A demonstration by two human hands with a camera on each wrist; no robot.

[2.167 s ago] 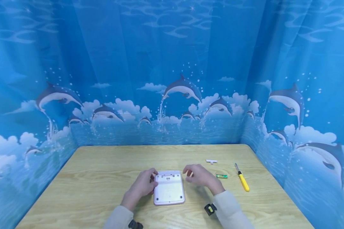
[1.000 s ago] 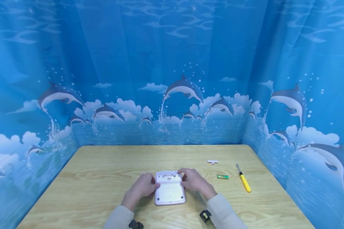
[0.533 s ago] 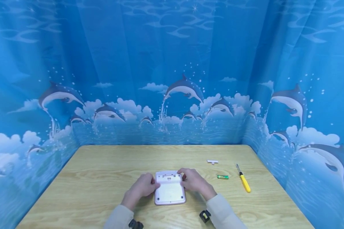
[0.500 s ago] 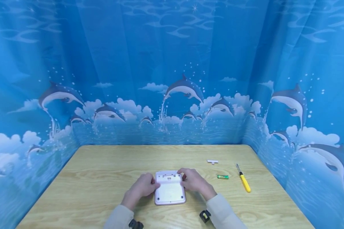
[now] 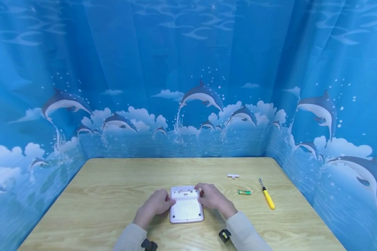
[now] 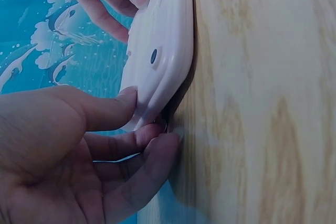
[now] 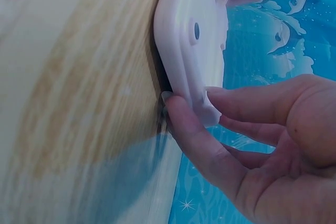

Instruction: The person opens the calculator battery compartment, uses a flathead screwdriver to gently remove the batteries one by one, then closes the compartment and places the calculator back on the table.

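A pale pinkish-white calculator [image 5: 186, 209] lies face down on the wooden table, its back showing small dark round spots near the corners and an uncovered battery compartment [image 5: 185, 192] at the far end. My left hand [image 5: 157, 203] pinches its left edge, the thumb [image 6: 113, 109] on the back and the fingers curled at the underside. On the opposite edge my right hand [image 5: 213, 198] pinches too, with its thumb [image 7: 241, 103] on the back and a forefinger low at the table side. The calculator's front face is hidden.
To the right of the hands lies a green battery [image 5: 244, 192]. Behind it is a small white T-shaped cover [image 5: 233, 176]. A yellow-handled screwdriver [image 5: 268, 198] lies farther right. A blue dolphin-print curtain [image 5: 188, 87] surrounds the far sides of the table [image 5: 128, 177].
Compared with about two seconds ago, my right hand has come in from beside the calculator to grip its right edge, and my left thumb has moved onto its back. The last half second looks still.
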